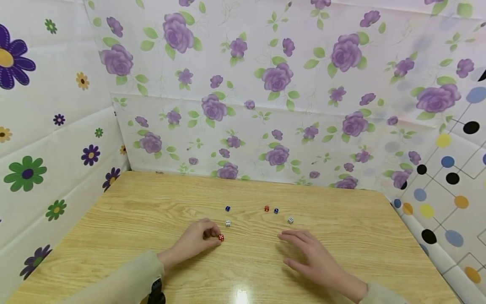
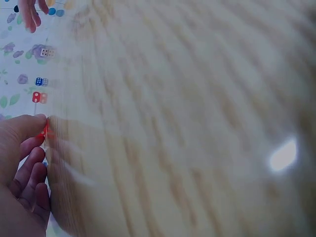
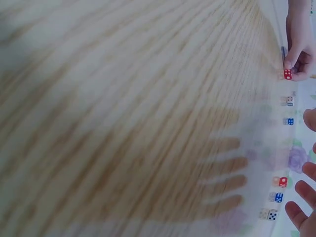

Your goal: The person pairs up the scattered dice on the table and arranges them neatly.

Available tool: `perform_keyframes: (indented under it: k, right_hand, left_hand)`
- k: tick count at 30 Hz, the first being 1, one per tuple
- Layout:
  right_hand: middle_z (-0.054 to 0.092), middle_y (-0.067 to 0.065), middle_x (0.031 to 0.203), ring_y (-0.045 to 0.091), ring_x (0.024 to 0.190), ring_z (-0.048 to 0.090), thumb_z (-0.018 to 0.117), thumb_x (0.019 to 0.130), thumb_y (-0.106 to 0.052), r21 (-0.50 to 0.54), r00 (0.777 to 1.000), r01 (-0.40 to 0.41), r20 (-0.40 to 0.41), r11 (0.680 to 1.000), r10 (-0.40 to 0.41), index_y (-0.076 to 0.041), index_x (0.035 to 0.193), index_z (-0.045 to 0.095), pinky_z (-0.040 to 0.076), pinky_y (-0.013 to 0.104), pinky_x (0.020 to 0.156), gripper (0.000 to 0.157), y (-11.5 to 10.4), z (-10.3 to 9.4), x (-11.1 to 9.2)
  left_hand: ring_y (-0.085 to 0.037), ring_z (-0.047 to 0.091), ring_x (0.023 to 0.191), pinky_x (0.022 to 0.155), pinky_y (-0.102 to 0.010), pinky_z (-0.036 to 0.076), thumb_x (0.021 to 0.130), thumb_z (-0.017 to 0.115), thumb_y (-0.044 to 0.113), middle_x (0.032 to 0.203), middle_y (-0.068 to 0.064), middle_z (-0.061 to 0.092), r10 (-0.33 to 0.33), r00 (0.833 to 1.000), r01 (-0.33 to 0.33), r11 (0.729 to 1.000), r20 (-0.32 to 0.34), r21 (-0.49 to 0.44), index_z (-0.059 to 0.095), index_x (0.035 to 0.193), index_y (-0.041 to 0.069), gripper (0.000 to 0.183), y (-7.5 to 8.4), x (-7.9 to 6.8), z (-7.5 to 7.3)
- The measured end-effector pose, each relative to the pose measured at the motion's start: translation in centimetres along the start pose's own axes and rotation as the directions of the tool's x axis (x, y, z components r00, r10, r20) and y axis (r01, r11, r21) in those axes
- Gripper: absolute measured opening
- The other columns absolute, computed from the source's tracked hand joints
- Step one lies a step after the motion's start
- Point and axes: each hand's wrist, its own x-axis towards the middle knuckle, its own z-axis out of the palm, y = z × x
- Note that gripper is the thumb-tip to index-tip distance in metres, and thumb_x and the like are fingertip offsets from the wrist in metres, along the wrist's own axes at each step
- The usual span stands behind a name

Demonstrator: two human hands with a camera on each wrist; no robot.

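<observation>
My left hand (image 1: 197, 236) pinches a red die (image 1: 221, 238) with white pips between thumb and fingertips, low at the wooden table. Just beyond it lie a white die (image 1: 228, 223) and, farther back, a blue die (image 1: 228, 208). On the right side, my right hand (image 1: 309, 257) hovers palm down, fingers extended and thumb apart, holding nothing. Ahead of its fingertips sits another white die (image 1: 290, 220), with a second blue die (image 1: 276, 210) and a second red die (image 1: 267, 208) to its left. In the right wrist view, the pinched red die (image 3: 288, 74) shows beside the left thumb.
The glossy wood-grain table (image 1: 152, 198) reflects a bright light near its front. A floral cloth (image 1: 250, 105) hangs along its back edge, with patterned cloths on the left and right sides. A black band (image 1: 156, 291) is on the left wrist.
</observation>
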Motion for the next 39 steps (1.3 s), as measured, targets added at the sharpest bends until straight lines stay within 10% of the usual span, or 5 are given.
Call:
perform_keyframes:
  k: [39]
  right_hand:
    - [0.065,-0.003,0.126,0.014,0.119,0.06,0.076,0.087,-0.022,0.162,0.983,-0.167,0.101,0.973,0.152,-0.023,0.121,0.067,0.051,0.042,0.098,0.036,-3.2,2.0,1.9]
  left_hand:
    - [0.001,0.054,0.071,0.065,-0.018,0.048,0.084,0.078,0.011,0.083,0.003,0.064,0.058,0.993,-0.046,0.993,0.104,-0.11,0.073,0.091,0.014,0.009,2.9,0.5,2.9]
